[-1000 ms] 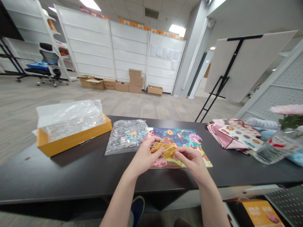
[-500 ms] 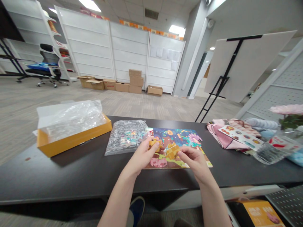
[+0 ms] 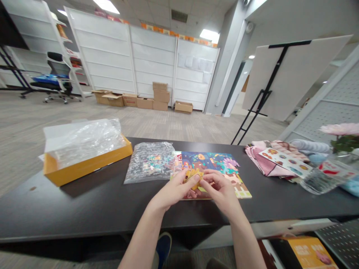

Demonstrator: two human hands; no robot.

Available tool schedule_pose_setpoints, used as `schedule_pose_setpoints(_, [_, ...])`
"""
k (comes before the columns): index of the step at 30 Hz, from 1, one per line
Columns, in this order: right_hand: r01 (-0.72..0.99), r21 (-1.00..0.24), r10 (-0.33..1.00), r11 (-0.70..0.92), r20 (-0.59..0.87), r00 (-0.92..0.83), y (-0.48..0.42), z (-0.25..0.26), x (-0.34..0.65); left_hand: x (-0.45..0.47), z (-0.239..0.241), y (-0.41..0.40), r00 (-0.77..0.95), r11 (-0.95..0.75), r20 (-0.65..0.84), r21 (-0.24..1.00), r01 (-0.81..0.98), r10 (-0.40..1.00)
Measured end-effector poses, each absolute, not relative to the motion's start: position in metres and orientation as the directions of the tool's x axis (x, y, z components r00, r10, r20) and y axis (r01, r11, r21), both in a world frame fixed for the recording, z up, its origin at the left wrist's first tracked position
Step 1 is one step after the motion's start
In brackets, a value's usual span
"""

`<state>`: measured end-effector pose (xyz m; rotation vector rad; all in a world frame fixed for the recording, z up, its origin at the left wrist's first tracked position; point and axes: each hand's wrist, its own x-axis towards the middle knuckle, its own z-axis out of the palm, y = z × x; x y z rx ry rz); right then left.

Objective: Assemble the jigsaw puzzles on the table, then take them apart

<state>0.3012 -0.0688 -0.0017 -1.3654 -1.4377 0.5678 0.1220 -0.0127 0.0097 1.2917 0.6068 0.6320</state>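
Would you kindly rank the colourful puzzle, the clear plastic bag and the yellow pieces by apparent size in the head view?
1. Colourful puzzle, though partly covered
2. Clear plastic bag
3. Yellow pieces, also partly hidden

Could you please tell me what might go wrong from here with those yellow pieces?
The yellow puzzle pieces, at the fingertips of the left hand and right hand, could slip onto the puzzle below. The plastic bag lies right beside the puzzle, so the left hand might brush it.
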Motion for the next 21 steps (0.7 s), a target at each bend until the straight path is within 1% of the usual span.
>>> schedule_pose_setpoints(3, [0.359,-0.908,0.936,0.216,0.298,0.189,-0.068,-0.003,0.300,0.121,0.007,-0.013,0.724,0.047,-0.019,0.999,-0.018,0.689])
schedule_pose_setpoints(5, [0.310,-0.923,0.950,0.227,0.280,0.137,-0.069,-0.004,0.301,0.121,0.005,-0.014,0.735,-0.010,-0.002,1.000,0.012,0.679])
schedule_pose_setpoints(7, [0.291,-0.924,0.958,0.247,0.277,0.068,-0.069,-0.006,0.303,0.121,0.005,-0.015,0.738,-0.064,0.039,0.998,0.006,0.674])
schedule_pose_setpoints(9, [0.297,-0.919,0.958,0.258,0.283,0.043,-0.069,-0.007,0.305,0.120,0.008,-0.016,0.740,-0.112,0.088,0.994,-0.017,0.667])
schedule_pose_setpoints(11, [0.320,-0.911,0.953,0.261,0.296,0.066,-0.069,-0.007,0.306,0.115,0.013,-0.014,0.732,-0.173,0.131,0.985,-0.018,0.669])
schedule_pose_setpoints(13, [0.354,-0.900,0.944,0.254,0.310,0.110,-0.069,-0.006,0.306,0.105,0.017,-0.009,0.682,-0.296,0.180,0.953,0.056,0.709])
schedule_pose_setpoints(14, [0.371,-0.895,0.940,0.247,0.314,0.132,-0.069,-0.006,0.306,0.098,0.017,-0.005,0.634,-0.389,0.212,0.909,0.151,0.743])
schedule_pose_setpoints(15, [0.387,-0.890,0.937,0.239,0.317,0.150,-0.069,-0.006,0.307,0.090,0.017,-0.001,0.544,-0.464,0.258,0.839,0.284,0.798])
schedule_pose_setpoints(16, [0.402,-0.885,0.933,0.234,0.320,0.163,-0.069,-0.005,0.307,0.082,0.015,0.003,0.460,-0.516,0.307,0.730,0.448,0.833])
schedule_pose_setpoints(17, [0.414,-0.880,0.929,0.233,0.327,0.173,-0.069,-0.005,0.307,0.073,0.013,0.007,0.379,-0.517,0.351,0.591,0.619,0.856])
schedule_pose_setpoints(18, [0.424,-0.874,0.924,0.237,0.337,0.179,-0.069,-0.006,0.307,0.066,0.011,0.010,0.305,-0.463,0.379,0.460,0.758,0.874])
schedule_pose_setpoints(19, [0.430,-0.869,0.918,0.245,0.350,0.186,-0.069,-0.006,0.307,0.059,0.009,0.012,0.281,-0.415,0.370,0.358,0.836,0.885])
schedule_pose_setpoints(20, [0.434,-0.864,0.911,0.254,0.364,0.193,-0.069,-0.007,0.307,0.053,0.007,0.013,0.274,-0.378,0.347,0.283,0.881,0.897])
schedule_pose_setpoints(21, [0.434,-0.862,0.905,0.263,0.376,0.198,-0.069,-0.007,0.307,0.050,0.006,0.014,0.270,-0.350,0.315,0.234,0.907,0.910])
